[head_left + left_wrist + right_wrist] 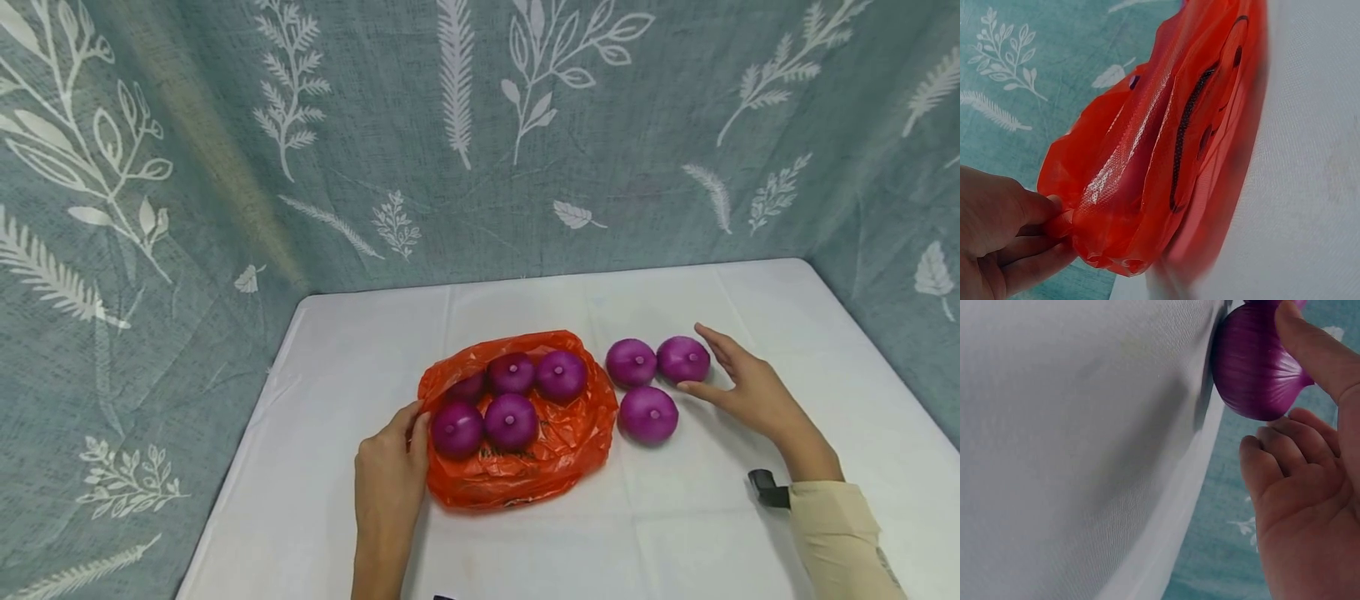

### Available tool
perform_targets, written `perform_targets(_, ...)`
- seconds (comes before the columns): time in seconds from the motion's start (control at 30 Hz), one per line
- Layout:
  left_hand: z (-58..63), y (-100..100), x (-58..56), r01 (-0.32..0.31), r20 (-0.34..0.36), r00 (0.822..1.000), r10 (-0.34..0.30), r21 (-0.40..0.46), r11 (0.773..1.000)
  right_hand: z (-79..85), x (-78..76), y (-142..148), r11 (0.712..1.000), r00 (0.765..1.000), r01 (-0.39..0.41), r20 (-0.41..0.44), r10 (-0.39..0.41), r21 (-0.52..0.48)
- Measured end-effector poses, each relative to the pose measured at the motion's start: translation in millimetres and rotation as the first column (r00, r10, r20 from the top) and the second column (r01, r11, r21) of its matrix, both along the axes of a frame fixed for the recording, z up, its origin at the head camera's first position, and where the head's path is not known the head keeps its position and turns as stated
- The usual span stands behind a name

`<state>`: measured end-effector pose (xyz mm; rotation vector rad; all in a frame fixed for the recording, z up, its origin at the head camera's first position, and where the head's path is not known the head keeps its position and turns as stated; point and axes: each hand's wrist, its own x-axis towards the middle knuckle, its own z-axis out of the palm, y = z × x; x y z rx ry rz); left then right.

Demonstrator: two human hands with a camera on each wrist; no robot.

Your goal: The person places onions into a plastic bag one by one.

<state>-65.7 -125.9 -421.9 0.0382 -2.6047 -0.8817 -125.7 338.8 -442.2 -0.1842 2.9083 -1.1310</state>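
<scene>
An orange-red plastic bag [555, 479] lies with its mouth spread wide, and several purple onions [512, 421] sit in it. At its left rim my left hand [390, 475] pinches the plastic; the left wrist view shows the bag's edge [1060, 225] gathered between thumb and fingers. Three more onions stand on the table right of the bag: one in front [648, 415], one behind [631, 363] and one farthest right [683, 360]. My right hand [757, 396] is beside that rightmost onion, thumb and fingers spread apart, with the thumb close to its side.
A white cloth covers the table [337, 367], whose back edge meets a green leaf-patterned curtain [480, 217]. Near my right sleeve [836, 521] a small black device [768, 489] sticks out at the wrist.
</scene>
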Motion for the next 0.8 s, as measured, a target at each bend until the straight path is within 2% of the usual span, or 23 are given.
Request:
perform_targets(0.3,-1.7,0.7,-1.5,-0.005,0.014,1.0,0.005,0.013,1.0,-3.3,-3.8,-1.5,1.0,1.0,-0.017,0.005,0.017,0.001)
perform_targets(0.8,1.9,-0.8,0.9,-0.007,0.039,0.999,0.006,0.023,1.0,-3.5,-4.7,-2.8,1.0,0.997,0.001,-0.073,0.0,0.015)
